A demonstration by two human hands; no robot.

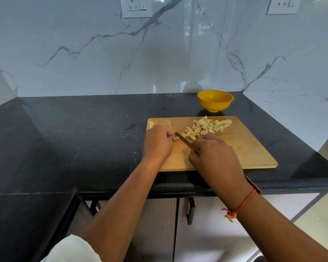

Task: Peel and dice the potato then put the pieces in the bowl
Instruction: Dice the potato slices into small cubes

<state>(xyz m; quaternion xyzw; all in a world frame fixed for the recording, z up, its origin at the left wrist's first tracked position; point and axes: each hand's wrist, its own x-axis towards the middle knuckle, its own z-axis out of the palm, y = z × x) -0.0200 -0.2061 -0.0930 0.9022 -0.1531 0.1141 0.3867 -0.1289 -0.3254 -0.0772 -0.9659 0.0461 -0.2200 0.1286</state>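
By board's [244,148] edge, left hand [157,142] holds potato [176,138]; right hand [214,157], knife [183,139].

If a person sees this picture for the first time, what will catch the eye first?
Most likely the yellow bowl, bright against the black countertop behind the wooden cutting board. Next, the pile of diced potato pieces on the board's far side, and in front of it the right hand gripping a knife beside the left hand.

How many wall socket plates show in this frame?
2. The first socket plate is on the marble wall at top centre-left; the second socket plate is near the top right corner. The frame's edge crops both. Others may lie offscreen.
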